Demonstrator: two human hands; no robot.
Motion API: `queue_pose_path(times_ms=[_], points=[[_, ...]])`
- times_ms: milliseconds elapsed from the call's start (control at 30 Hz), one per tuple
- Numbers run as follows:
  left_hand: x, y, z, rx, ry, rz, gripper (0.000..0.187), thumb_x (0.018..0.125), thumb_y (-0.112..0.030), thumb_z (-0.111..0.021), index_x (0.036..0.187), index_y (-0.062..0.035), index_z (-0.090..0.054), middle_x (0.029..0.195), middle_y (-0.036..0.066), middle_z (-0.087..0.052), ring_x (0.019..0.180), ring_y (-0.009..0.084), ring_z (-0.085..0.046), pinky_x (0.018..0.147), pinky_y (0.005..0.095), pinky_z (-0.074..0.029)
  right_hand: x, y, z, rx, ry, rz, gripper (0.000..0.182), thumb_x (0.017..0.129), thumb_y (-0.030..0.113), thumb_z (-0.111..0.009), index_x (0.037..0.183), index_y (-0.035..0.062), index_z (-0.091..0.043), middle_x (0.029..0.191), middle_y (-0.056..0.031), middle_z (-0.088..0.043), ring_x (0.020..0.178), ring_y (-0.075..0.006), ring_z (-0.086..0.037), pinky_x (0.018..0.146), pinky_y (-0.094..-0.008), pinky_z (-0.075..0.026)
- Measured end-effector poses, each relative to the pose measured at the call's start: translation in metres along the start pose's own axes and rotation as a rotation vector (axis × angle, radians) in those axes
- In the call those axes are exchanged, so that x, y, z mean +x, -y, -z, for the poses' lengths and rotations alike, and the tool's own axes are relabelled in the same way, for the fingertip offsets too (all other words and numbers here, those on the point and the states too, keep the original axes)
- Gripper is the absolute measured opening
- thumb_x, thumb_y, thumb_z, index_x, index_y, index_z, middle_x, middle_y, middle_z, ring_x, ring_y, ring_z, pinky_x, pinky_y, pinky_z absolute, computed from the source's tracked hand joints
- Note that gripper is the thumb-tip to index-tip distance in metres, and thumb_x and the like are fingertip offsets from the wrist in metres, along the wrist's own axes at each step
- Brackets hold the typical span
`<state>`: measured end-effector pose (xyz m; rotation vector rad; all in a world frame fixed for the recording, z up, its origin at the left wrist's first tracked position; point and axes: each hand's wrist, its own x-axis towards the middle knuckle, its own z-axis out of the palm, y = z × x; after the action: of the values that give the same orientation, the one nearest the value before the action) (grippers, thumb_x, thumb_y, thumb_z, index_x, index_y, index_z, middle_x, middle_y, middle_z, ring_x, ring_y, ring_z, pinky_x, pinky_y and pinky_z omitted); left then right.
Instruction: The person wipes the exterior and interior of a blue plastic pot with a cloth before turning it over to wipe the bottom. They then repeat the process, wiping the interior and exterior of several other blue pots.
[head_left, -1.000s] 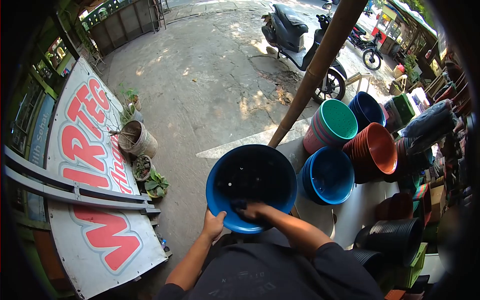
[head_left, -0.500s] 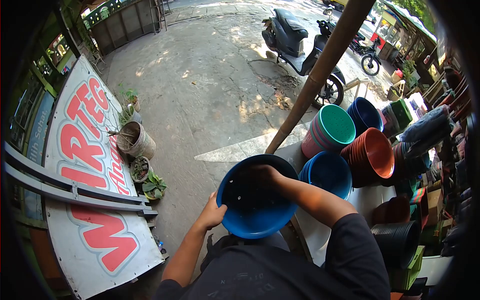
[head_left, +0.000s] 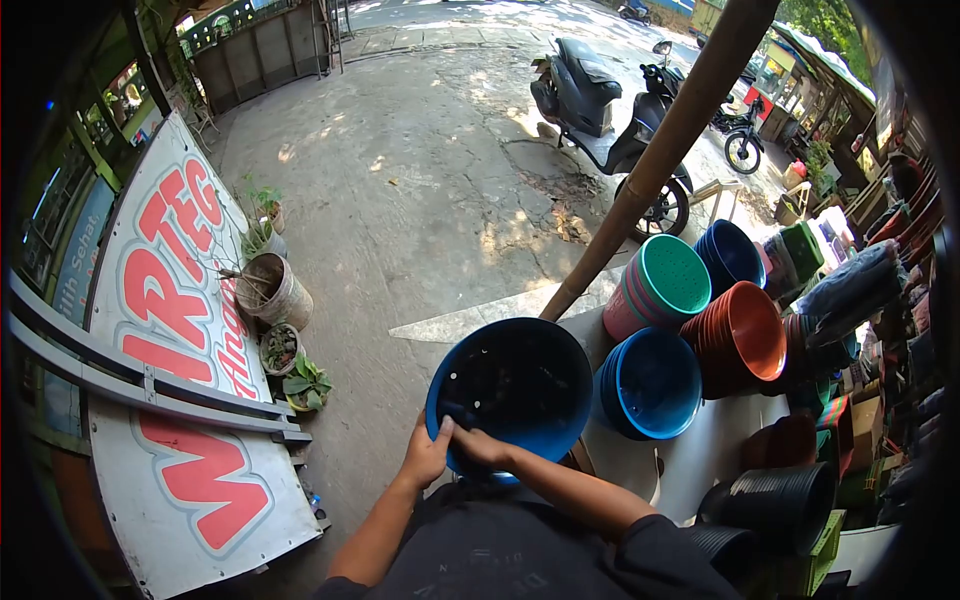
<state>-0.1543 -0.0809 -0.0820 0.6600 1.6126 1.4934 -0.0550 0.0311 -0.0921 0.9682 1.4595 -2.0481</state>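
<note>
A large blue bucket [head_left: 556, 400] is tilted in front of my body, its dark inside facing up, with a few small bright spots on the inner surface. My left hand [head_left: 426, 456] is closed on its near-left rim, thumb up over the edge. Just inside that same rim is my right hand [head_left: 484, 447], close against the left thumb. Its fingers are curled around something dark and bluish that I cannot make out in the shade.
Stacked blue buckets [head_left: 655, 385], orange buckets [head_left: 745, 330] and a green bucket with holes [head_left: 675, 275] stand at the right. A bamboo pole [head_left: 650, 170] slants up near a parked scooter [head_left: 590, 95]. On the left are a lettered signboard [head_left: 190, 330] and potted plants [head_left: 275, 285].
My right hand has moved from the far inner side of the bucket to the near-left rim, beside my left hand. The view has shifted slightly; my left hand keeps its hold.
</note>
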Motion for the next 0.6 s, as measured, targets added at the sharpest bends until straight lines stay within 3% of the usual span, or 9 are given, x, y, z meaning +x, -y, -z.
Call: queue_pose_path(times_ms=[67,133,167,233,333,400,533,567,600], points=[[-0.003,-0.011,0.003,-0.043,0.036,0.020,0.043,0.104,-0.025,-0.051,0.135,0.0030,-0.045,0.122,0.013,-0.059,0.114,0.0194,-0.056,0.101,0.0332,-0.044,-0.006,0.015,0.002,0.157,-0.006,0.237,0.084,0.099,0.066,-0.035,0.143,-0.0058,-0.042,0.137,-0.0158,-0.053,0.122,-0.0237,-0.051,0.107,-0.0365,-0.039],[-0.008,-0.017,0.003,-0.022,0.027,-0.054,0.043,0.104,-0.025,-0.051,0.136,0.0025,-0.045,0.123,0.011,-0.059,0.114,0.0192,-0.056,0.100,0.0333,-0.044,-0.023,0.044,0.005,0.506,-0.063,0.364,0.065,0.098,0.063,-0.041,0.122,0.0049,-0.058,0.107,-0.0075,-0.065,0.100,-0.0182,-0.061,0.090,-0.0369,-0.051],[-0.010,-0.019,0.004,-0.022,0.021,-0.055,0.043,0.104,-0.025,-0.051,0.136,0.0025,-0.045,0.123,0.011,-0.059,0.114,0.0192,-0.056,0.100,0.0333,-0.044,-0.022,0.053,0.018,0.563,-0.106,0.346,0.064,0.100,0.060,-0.040,0.120,0.0025,-0.060,0.115,-0.0076,-0.063,0.107,-0.0177,-0.060,0.097,-0.0352,-0.048],[-0.014,-0.022,0.006,0.050,0.076,-0.002,0.044,0.104,-0.026,-0.051,0.137,0.0019,-0.044,0.127,0.011,-0.058,0.114,0.0191,-0.055,0.100,0.0331,-0.044,-0.033,0.083,0.035,1.087,-0.096,0.512,0.061,0.099,0.060,-0.040,0.110,0.0037,-0.062,0.099,-0.0118,-0.068,0.087,-0.0259,-0.068,0.086,-0.0432,-0.054],[-0.011,-0.010,0.004,-0.003,0.037,0.022,0.046,0.104,-0.027,-0.051,0.139,0.0014,-0.042,0.130,0.011,-0.057,0.114,0.0183,-0.055,0.100,0.0329,-0.044,-0.054,0.100,0.047,1.195,-0.280,0.793,0.073,0.098,0.065,-0.035,0.108,-0.0013,-0.062,0.097,-0.0161,-0.070,0.087,-0.0300,-0.068,0.089,-0.0440,-0.054],[-0.007,-0.008,0.002,-0.042,0.056,0.042,0.044,0.103,-0.022,-0.051,0.139,0.0014,-0.043,0.133,0.014,-0.056,0.119,0.0200,-0.053,0.103,0.0338,-0.042,-0.042,0.082,0.040,1.133,-0.309,0.786,0.071,0.100,0.063,-0.035,0.111,-0.0020,-0.062,0.100,-0.0168,-0.069,0.085,-0.0310,-0.069,0.089,-0.0437,-0.054],[-0.002,0.034,0.009,-0.079,0.110,-0.103,0.042,0.101,-0.013,-0.051,0.140,0.0003,-0.043,0.134,0.016,-0.055,0.123,0.0226,-0.052,0.104,0.0341,-0.042,-0.018,0.025,-0.014,0.235,-0.440,0.557,0.074,0.100,0.062,-0.036,0.127,-0.0044,-0.057,0.124,-0.0166,-0.061,0.118,-0.0215,-0.057,0.104,-0.0354,-0.043],[-0.001,-0.004,0.011,0.008,0.103,0.169,0.044,0.099,-0.009,-0.052,0.141,-0.0007,-0.041,0.132,0.015,-0.056,0.121,0.0242,-0.055,0.104,0.0340,-0.044,-0.021,0.017,-0.013,0.237,-0.448,0.561,0.074,0.100,0.062,-0.036,0.127,-0.0044,-0.057,0.124,-0.0166,-0.061,0.118,-0.0215,-0.057,0.104,-0.0354,-0.043],[0.000,-0.015,0.011,0.008,0.109,0.167,0.044,0.099,-0.009,-0.052,0.141,-0.0007,-0.041,0.132,0.015,-0.056,0.121,0.0242,-0.055,0.104,0.0340,-0.044,-0.027,0.011,-0.009,0.194,-0.328,0.409,0.078,0.099,0.063,-0.039,0.133,-0.0052,-0.053,0.128,-0.0150,-0.059,0.120,-0.0210,-0.053,0.105,-0.0339,-0.040]])
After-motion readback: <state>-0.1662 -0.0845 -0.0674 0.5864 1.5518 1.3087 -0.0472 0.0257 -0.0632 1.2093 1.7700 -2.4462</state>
